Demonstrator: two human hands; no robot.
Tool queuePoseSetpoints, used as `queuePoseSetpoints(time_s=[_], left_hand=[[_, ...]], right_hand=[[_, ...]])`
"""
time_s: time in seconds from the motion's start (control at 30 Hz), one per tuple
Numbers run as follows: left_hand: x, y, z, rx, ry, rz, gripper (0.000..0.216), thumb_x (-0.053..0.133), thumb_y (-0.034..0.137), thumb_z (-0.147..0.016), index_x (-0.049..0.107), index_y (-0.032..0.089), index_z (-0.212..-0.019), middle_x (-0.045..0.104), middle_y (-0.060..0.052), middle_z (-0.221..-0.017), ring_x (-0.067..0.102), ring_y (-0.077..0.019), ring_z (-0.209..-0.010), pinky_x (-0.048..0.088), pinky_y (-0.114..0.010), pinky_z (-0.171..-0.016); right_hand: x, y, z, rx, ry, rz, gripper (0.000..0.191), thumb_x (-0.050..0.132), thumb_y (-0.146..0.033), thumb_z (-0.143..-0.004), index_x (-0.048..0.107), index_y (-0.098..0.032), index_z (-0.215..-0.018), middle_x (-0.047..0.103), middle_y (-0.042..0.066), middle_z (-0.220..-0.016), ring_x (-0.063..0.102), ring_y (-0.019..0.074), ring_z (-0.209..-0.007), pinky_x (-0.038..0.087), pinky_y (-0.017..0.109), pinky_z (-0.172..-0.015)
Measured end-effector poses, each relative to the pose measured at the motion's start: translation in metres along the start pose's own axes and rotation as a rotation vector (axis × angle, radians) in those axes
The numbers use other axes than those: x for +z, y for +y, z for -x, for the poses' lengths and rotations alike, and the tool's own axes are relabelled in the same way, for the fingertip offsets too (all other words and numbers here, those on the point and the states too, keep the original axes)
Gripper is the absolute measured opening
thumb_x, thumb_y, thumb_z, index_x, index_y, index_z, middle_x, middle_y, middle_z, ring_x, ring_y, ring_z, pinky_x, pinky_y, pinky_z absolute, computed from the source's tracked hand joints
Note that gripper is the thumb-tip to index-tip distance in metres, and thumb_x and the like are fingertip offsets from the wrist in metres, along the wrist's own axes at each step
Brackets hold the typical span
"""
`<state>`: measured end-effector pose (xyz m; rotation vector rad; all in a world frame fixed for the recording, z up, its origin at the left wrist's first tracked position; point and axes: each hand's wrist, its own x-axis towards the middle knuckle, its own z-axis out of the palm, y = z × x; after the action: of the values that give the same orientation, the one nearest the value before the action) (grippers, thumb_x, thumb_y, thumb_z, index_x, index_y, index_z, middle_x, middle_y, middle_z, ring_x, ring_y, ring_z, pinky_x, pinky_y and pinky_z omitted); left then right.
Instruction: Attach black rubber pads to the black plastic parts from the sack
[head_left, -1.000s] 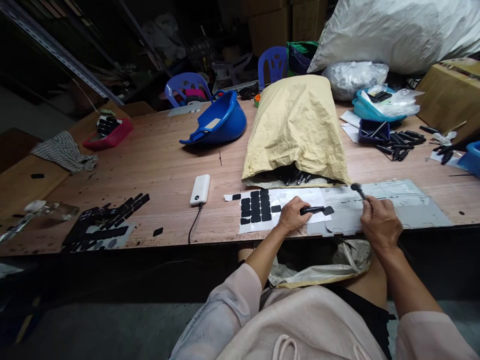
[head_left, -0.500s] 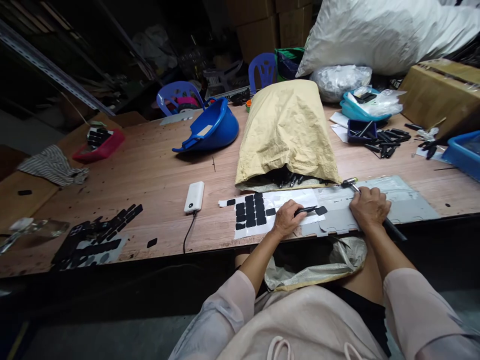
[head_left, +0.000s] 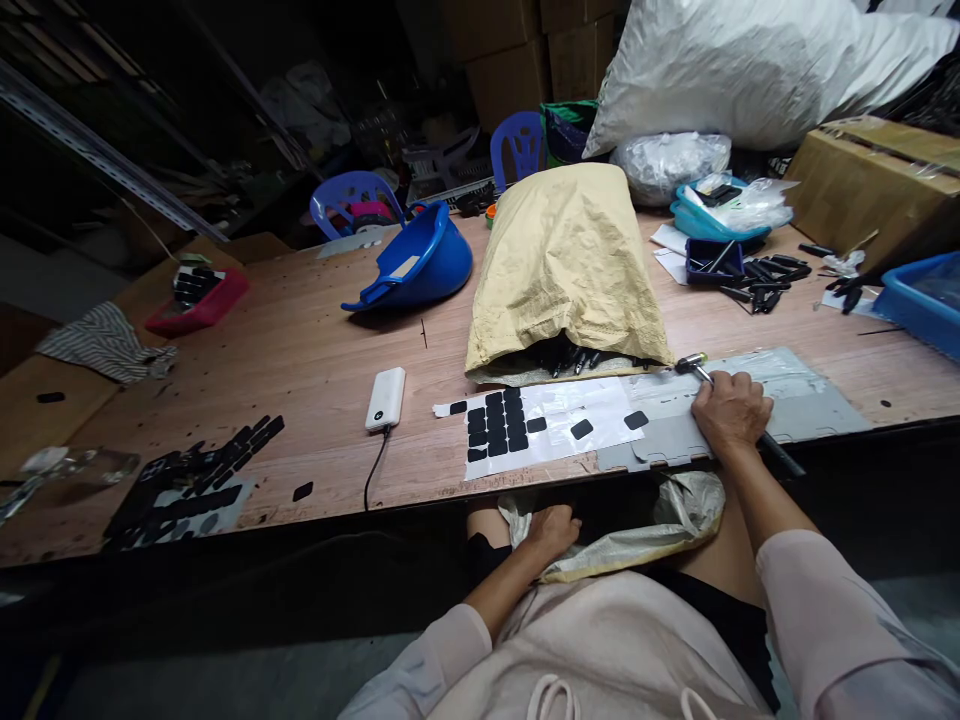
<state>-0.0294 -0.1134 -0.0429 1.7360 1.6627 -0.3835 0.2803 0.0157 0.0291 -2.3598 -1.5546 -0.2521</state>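
Observation:
My right hand (head_left: 729, 412) rests on the grey sheet (head_left: 802, 398) at the table's near edge, closed round a small hammer (head_left: 692, 365) whose head points toward the tan sack (head_left: 564, 262). My left hand (head_left: 551, 530) is below the table edge, its fingers curled at the mouth of a pale bag (head_left: 660, 520) in my lap; what it holds is hidden. On the table between the hands lies a white backing sheet (head_left: 592, 405) with rows of black pads (head_left: 496, 425) and two loose black pads (head_left: 581, 429).
A white power bank (head_left: 385, 398) with a cable lies to the left. Black pieces (head_left: 195, 470) are spread at the near left. A blue basin (head_left: 420, 262), a red tray (head_left: 196, 300), a striped cloth (head_left: 105, 343), black parts (head_left: 757, 275) and a cardboard box (head_left: 862, 180) stand further back.
My left hand has left the table, taking the black piece off the sheet, and dropped to the bag in my lap. My right hand has lowered the hammer onto the grey sheet.

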Motion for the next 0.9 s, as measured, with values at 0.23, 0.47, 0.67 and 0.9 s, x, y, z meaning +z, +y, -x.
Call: queuePoseSetpoints(time_s=[0.23, 0.47, 0.67, 0.9], left_hand=[[-0.006, 0.012, 0.002, 0.022, -0.020, -0.022, 0.027, 0.061, 0.028, -0.099, 0.081, 0.021, -0.117, 0.081, -0.015, -0.124, 0.075, -0.0315, -0.122, 0.056, -0.039, -0.102], [-0.088, 0.014, 0.014, 0.463, -0.130, 0.528, 0.029, 0.063, 0.041, -0.098, 0.081, 0.018, -0.101, 0.079, -0.005, -0.084, 0.072, -0.0182, -0.070, 0.054, -0.027, -0.066], [-0.204, 0.009, -0.057, -0.019, 0.788, 0.806, 0.027, 0.068, 0.036, -0.093, 0.077, 0.018, -0.111, 0.079, -0.005, -0.088, 0.072, -0.0198, -0.078, 0.054, -0.028, -0.073], [-0.245, -0.002, -0.111, -0.382, 0.893, 0.756, 0.018, 0.068, 0.023, -0.083, 0.078, 0.012, -0.093, 0.077, -0.017, -0.080, 0.075, -0.0340, -0.085, 0.055, -0.038, -0.074]], right_hand=[[0.001, 0.001, 0.001, 0.005, 0.005, 0.008, 0.038, 0.046, -0.034, -0.103, 0.073, -0.011, -0.116, 0.065, 0.020, -0.113, 0.055, 0.0316, -0.103, 0.029, 0.039, -0.079], [0.002, 0.002, 0.001, -0.005, 0.006, 0.015, 0.039, 0.044, -0.035, -0.104, 0.072, -0.012, -0.116, 0.065, 0.021, -0.114, 0.054, 0.0317, -0.102, 0.026, 0.038, -0.076], [0.000, 0.000, 0.002, -0.003, 0.001, 0.007, 0.036, 0.048, -0.032, -0.100, 0.073, -0.012, -0.118, 0.064, 0.021, -0.113, 0.054, 0.0313, -0.101, 0.031, 0.039, -0.079], [-0.002, -0.002, 0.002, -0.002, -0.019, 0.006, 0.037, 0.048, -0.031, -0.100, 0.072, -0.011, -0.118, 0.065, 0.022, -0.115, 0.055, 0.0322, -0.103, 0.032, 0.040, -0.080]])
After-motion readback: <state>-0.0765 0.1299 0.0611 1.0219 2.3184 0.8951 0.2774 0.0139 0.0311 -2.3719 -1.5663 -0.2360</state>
